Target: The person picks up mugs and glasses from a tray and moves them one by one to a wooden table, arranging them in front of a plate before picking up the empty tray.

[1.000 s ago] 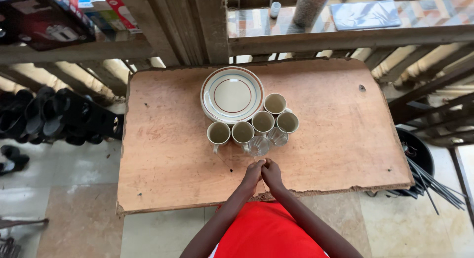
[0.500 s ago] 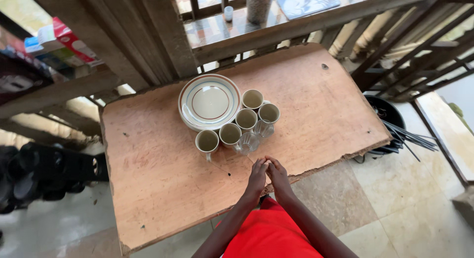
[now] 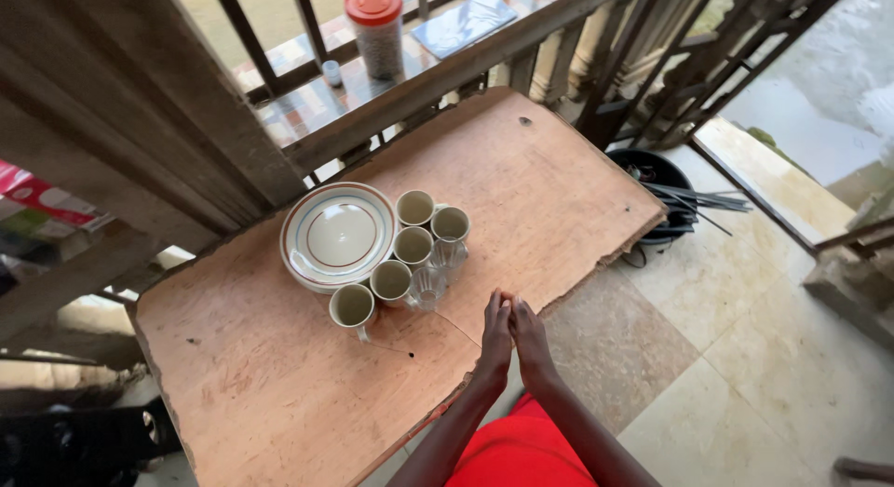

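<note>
Two hands are meeting over the wooden table [image 3: 279, 375]: left hand [image 3: 495, 331] and right hand [image 3: 528, 336] are pressing together, fingers extended, grasping nothing. At their eleven o'clock, near, five mugs [image 3: 391, 280] and two glasses [image 3: 428, 284] are clustering beside stacked plates [image 3: 338, 236].

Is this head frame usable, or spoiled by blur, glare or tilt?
Head view: usable; the mugs and both hands, left hand and right hand, are sharp, the table sits tilted with wide-angle stretch, top right is glary, and the bottom-left corner is dark.
</note>
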